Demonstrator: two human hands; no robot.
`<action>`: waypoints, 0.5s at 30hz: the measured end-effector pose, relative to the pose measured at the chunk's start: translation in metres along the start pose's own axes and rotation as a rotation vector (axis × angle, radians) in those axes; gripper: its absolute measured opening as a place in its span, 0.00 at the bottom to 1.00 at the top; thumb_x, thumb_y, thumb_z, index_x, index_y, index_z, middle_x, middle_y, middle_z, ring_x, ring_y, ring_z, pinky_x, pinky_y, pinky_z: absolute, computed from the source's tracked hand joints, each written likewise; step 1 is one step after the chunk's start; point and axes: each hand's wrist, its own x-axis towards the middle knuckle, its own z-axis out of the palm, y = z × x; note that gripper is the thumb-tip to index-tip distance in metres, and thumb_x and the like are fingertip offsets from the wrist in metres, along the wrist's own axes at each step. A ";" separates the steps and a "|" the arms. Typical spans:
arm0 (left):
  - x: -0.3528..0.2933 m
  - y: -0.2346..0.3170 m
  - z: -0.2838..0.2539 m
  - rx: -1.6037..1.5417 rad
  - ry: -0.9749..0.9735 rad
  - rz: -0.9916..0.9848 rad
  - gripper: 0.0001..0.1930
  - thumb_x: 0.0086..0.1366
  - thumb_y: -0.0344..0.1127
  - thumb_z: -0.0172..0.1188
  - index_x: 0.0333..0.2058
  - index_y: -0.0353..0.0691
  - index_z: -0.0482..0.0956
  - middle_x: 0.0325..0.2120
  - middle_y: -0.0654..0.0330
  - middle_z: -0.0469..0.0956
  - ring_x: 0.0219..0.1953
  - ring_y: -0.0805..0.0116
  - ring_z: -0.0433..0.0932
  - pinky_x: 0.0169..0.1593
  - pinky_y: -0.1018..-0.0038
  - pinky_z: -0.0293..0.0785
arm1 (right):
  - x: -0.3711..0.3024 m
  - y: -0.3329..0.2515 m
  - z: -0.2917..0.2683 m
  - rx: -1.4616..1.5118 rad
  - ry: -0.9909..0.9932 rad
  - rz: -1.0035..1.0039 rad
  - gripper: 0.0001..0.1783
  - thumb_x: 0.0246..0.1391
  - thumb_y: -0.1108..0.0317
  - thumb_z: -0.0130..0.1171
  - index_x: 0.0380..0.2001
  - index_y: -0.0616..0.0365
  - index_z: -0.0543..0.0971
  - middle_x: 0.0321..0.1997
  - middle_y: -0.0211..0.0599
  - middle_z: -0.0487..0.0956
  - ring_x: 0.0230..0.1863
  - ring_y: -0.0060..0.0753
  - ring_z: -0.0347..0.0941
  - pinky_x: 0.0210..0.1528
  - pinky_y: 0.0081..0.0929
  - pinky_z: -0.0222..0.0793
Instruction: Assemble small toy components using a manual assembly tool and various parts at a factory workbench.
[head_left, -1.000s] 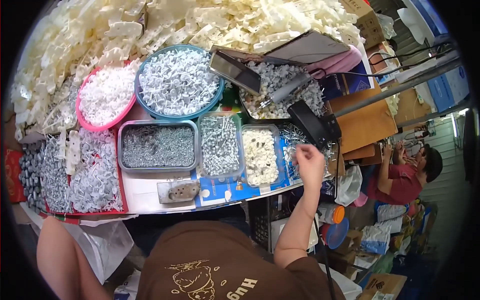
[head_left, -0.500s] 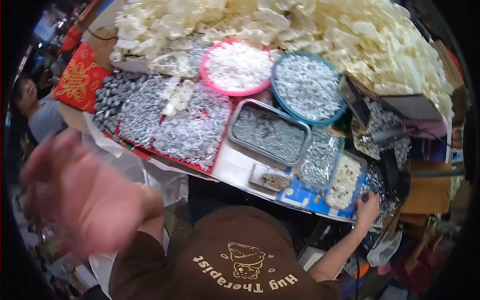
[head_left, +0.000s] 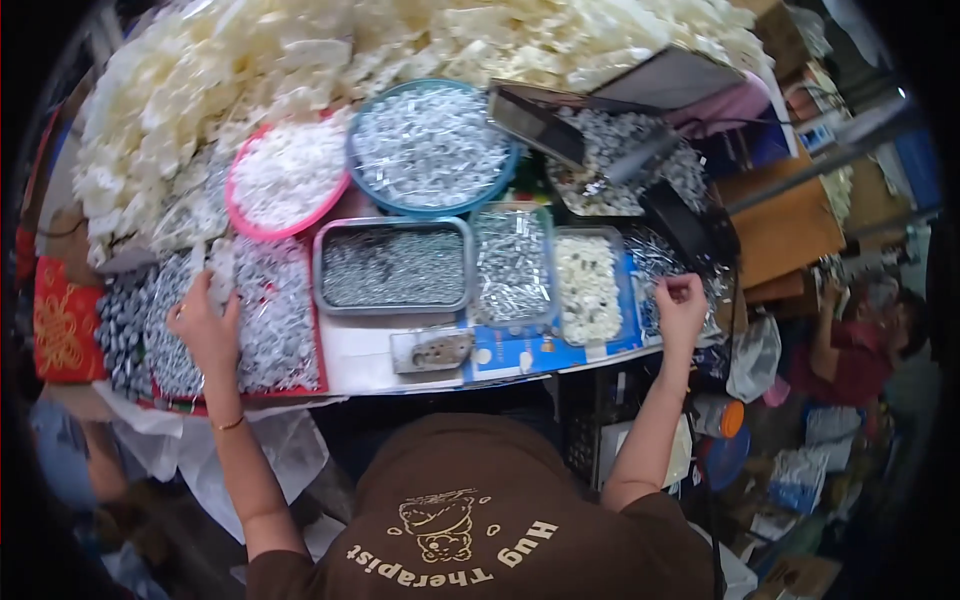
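Left hand (head_left: pixel 208 332) fingers parted, white plastic piece (head_left: pixel 224 266) by their tips; right hand (head_left: pixel 682 308) fingers pinched, contents unclear, near metal pins (head_left: pixel 652 255); tubs (head_left: pixel 394 311) between, presumably for reach.

– What sort of place is this?
– An assembly workshop, it seems: a heap of cream plastic parts (head_left: pixel 230 70) covers the far side of the worktable (head_left: pixel 358 350)
– What else shows it?
– The sorting by kind: grey pieces (head_left: pixel 275 345) in a red tray (head_left: pixel 321 365) at left, white pieces (head_left: pixel 287 185) in a pink basin (head_left: pixel 285 233) farther off, fine metal bits (head_left: pixel 395 265) in a rectangular tray (head_left: pixel 395 309) near the middle
– And around it?
– Brown cardboard (head_left: pixel 785 228) at right, and beyond it another person (head_left: pixel 850 365) in a dark red top
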 end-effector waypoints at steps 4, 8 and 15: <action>-0.009 -0.016 0.014 -0.161 0.223 -0.006 0.15 0.64 0.36 0.67 0.47 0.35 0.81 0.43 0.53 0.83 0.45 0.57 0.80 0.55 0.63 0.67 | -0.010 -0.042 0.000 -0.012 0.108 -0.101 0.16 0.57 0.78 0.63 0.49 0.62 0.79 0.35 0.33 0.82 0.33 0.20 0.76 0.37 0.20 0.74; -0.012 0.007 -0.010 -0.444 0.241 -0.081 0.11 0.64 0.31 0.68 0.40 0.30 0.80 0.38 0.55 0.81 0.40 0.62 0.76 0.47 0.70 0.71 | -0.006 -0.047 0.006 -0.214 0.132 -0.427 0.10 0.54 0.81 0.62 0.39 0.61 0.84 0.38 0.40 0.83 0.33 0.31 0.81 0.38 0.24 0.76; -0.023 -0.018 0.000 -0.783 0.186 -0.308 0.15 0.68 0.29 0.65 0.29 0.37 0.65 0.28 0.65 0.68 0.34 0.74 0.66 0.44 0.78 0.65 | -0.009 -0.056 0.022 -0.415 0.120 -0.489 0.08 0.50 0.81 0.60 0.31 0.57 0.84 0.37 0.36 0.79 0.45 0.43 0.74 0.47 0.37 0.71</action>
